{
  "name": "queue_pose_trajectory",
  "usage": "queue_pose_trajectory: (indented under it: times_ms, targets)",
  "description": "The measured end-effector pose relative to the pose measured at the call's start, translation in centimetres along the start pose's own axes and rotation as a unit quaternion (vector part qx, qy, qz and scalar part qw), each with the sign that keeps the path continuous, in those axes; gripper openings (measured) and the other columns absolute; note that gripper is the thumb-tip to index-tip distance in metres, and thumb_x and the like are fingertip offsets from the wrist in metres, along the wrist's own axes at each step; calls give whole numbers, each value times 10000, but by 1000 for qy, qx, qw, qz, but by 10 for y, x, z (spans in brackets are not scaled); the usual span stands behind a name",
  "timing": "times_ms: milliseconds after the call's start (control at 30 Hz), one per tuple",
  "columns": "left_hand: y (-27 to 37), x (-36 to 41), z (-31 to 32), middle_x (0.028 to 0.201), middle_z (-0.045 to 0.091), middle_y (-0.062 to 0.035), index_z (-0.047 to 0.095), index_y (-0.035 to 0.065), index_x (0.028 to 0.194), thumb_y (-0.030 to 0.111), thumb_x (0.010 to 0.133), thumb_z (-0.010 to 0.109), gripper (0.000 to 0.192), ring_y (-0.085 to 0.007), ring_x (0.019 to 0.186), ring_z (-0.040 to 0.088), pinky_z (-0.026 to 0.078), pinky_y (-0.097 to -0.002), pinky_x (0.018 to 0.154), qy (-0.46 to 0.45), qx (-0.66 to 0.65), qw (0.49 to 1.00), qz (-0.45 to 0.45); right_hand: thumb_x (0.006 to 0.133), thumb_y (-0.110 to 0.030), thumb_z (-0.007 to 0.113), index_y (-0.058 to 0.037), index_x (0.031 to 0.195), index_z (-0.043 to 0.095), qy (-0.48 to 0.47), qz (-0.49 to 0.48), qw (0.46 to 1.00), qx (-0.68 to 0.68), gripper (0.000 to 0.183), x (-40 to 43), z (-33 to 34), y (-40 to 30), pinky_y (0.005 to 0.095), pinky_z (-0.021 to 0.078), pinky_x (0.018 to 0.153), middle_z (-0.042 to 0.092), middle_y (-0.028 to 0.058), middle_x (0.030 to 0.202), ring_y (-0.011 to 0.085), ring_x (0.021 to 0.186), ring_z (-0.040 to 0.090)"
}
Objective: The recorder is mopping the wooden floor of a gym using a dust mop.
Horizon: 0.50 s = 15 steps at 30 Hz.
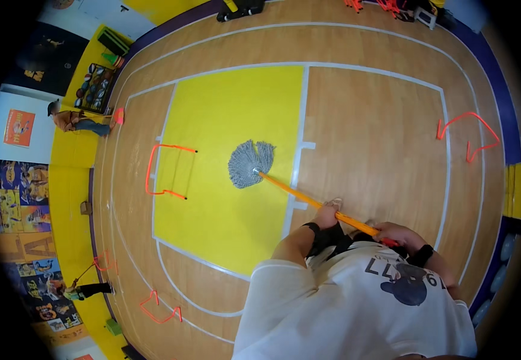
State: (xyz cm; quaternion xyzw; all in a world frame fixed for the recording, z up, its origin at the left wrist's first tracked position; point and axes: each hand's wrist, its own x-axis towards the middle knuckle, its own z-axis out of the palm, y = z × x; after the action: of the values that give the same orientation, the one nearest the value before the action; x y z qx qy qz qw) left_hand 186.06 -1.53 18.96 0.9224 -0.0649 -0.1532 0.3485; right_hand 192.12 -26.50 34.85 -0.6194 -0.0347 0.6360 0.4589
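Note:
A grey string mop head (247, 164) lies spread on the yellow-painted part of the court floor (224, 108). Its orange handle (294, 192) slants from there down to the right, towards my body. My left hand (328, 215) is closed round the middle of the handle. Higher up, near the red end of the handle at my waist, my right hand (391, 233) grips it.
Orange agility hurdles (148, 168) stand left of the mop, at far right (472, 114) and lower left (161, 320). Two people (69, 120) with long-handled tools are by the left wall, near a ball rack (95, 87). More gear lies along the top edge.

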Motion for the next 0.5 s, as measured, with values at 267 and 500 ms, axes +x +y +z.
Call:
queue_pose_trajectory:
  times_ms: [267,500]
  targets:
    - [47,6,37,819,598,-141,597,68,787,183,670,579,165,-313,804,555,441,-399,759,-112,60,987,96,722,-11,529,76,1009,482,82,23,953,291,304,-69,37,48,205,397,373,526,80,625,111,444,490]
    - [146,-33,120,876,607,-141,613,70,824,268,696,601,236,-307,892,560,462,-402,749,-333,135,901,242,746,-66,540,35,935,507,217,-61,871,436,217,-178,151,181,180,390,413,530,41,648,86,471,484]
